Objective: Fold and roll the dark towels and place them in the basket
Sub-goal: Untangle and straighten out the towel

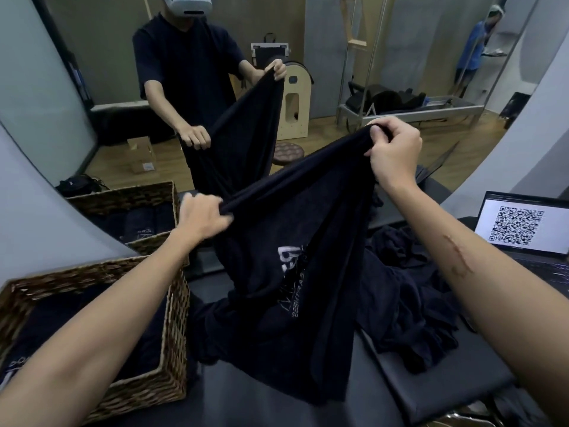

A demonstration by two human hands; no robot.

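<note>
Two hands hold one dark towel (295, 272) spread in the air above a dark padded table (431, 383); the upper edge runs from the left hand (204, 215), low and near the basket, up to the right hand (395, 154), held higher, so the edge slopes; the lower end drapes onto the table. Fingers and thumb of each hand are pinched tight on the top hem; no fingers are spread.

Procedure, as judged: level both hands; draw the hem taut to remove the sag; lift until the lower end hangs free of the table; then bring the corners together for the first fold, printed lettering kept straight.

Surroundings, largest first: a mirror (308, 32) on the wall ahead repeats the person and the towel; a heap of unfolded dark towels (412, 297) lies on the table directly behind the hanging cloth and may snag it; a woven basket (172, 340) stands at the left, touching the table edge, with dark rolled towels already inside; a laptop (520, 229) showing a square code sits at the right.
</note>
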